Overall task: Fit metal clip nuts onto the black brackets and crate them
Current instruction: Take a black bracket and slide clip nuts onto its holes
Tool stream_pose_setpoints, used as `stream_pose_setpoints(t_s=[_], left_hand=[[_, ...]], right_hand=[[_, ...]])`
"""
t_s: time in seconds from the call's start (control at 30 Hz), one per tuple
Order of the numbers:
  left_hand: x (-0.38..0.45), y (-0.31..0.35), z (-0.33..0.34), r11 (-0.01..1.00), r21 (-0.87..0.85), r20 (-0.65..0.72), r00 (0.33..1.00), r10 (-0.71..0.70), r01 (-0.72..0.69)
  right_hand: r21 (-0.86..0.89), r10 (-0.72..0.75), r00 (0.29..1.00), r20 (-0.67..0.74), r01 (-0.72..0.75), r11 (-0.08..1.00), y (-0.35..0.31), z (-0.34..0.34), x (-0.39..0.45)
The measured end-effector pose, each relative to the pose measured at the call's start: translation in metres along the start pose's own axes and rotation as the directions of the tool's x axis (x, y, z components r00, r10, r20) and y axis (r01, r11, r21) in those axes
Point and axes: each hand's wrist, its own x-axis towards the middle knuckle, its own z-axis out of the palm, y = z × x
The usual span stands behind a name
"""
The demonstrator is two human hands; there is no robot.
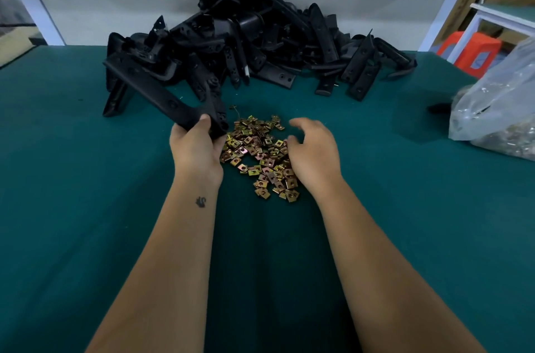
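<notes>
My left hand (197, 147) grips one end of a long black bracket (153, 92), which slants up and away to the left above the table. A loose heap of brass-coloured metal clip nuts (260, 150) lies on the green table top between my hands. My right hand (314, 147) hovers over the right side of that heap with its fingers loosely curled downward; whether it pinches a nut is hidden. A big pile of black brackets (260, 43) sits at the back of the table.
A clear plastic bag (498, 109) holding more metal parts lies at the right edge. The green table top (72, 179) stretches wide on the near side. An orange stool (472, 51) and a white frame stand beyond the table at the right.
</notes>
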Motion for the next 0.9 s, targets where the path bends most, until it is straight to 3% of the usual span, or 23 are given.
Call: stream_pose_setpoints(t_s=[0.2,0.33,0.43,0.6,0.67,0.73,0.8,0.9], left_hand=[[-0.004,-0.007,0.006,1.000,-0.005,0.069,0.997,-0.017,0.017],[-0.005,-0.008,0.005,1.000,-0.006,0.106,0.994,-0.019,0.019],[-0.008,-0.008,0.006,0.999,-0.026,0.182,0.983,-0.027,0.032],[-0.013,-0.011,0.010,1.000,0.010,0.225,0.974,-0.028,0.026],[-0.014,-0.012,0.010,0.999,0.017,0.232,0.972,-0.033,0.030],[-0.014,-0.012,0.010,0.999,0.008,0.239,0.970,-0.038,0.037],[-0.014,-0.012,0.010,0.999,0.001,0.242,0.969,-0.041,0.042],[-0.014,-0.013,0.011,0.999,0.005,0.244,0.969,-0.046,0.046]], right_hand=[[-0.087,0.022,0.996,-0.088,-0.030,0.996,0.006,-0.005,0.015],[-0.327,0.069,0.993,0.096,-0.034,0.944,0.006,0.001,0.024],[-0.261,-0.007,1.000,0.012,0.010,0.965,0.011,0.002,0.023],[0.069,0.032,0.997,-0.065,-0.027,0.997,0.012,-0.004,0.019],[0.039,0.010,0.992,-0.124,-0.005,0.999,0.011,-0.004,0.018],[-0.118,-0.081,0.985,-0.155,0.063,0.991,0.010,-0.003,0.018],[-0.216,-0.173,0.983,-0.051,0.159,0.963,0.007,-0.002,0.018],[-0.297,-0.164,0.979,0.121,0.193,0.935,0.006,0.002,0.018]])
